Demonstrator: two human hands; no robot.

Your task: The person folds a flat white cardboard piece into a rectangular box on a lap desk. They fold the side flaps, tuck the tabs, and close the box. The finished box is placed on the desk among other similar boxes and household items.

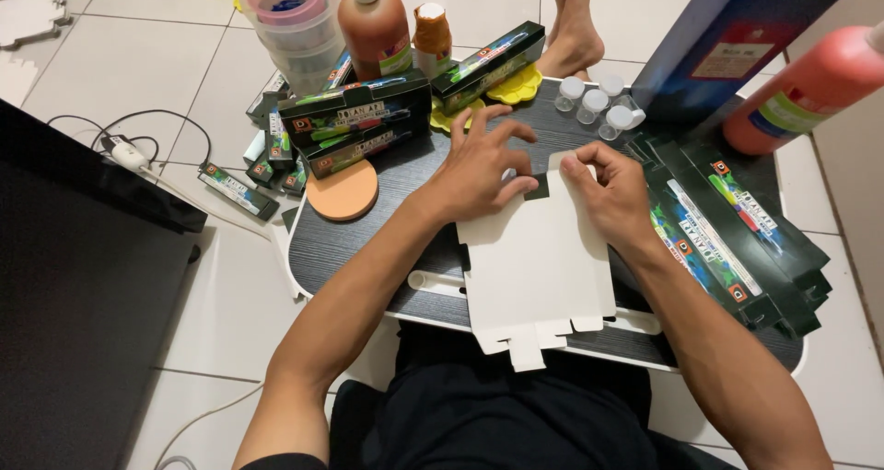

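Observation:
A flat white cardboard box blank [539, 267] lies printed side down on a small dark wood-grain table [368, 240]. My left hand [483, 162] presses on the blank's far edge with its fingers spread. My right hand [608, 189] pinches a flap at the same far edge, thumb and fingers closed on the card. Both hands touch the blank close together.
Folded dark green boxes [354, 120] are stacked at the table's far left, flat ones [727, 240] at the right. Small clear vials [599, 102], brown bottles [376, 23], an orange-red bottle [810, 88], a round orange disc [343, 192] and another person's bare feet [571, 37] are near.

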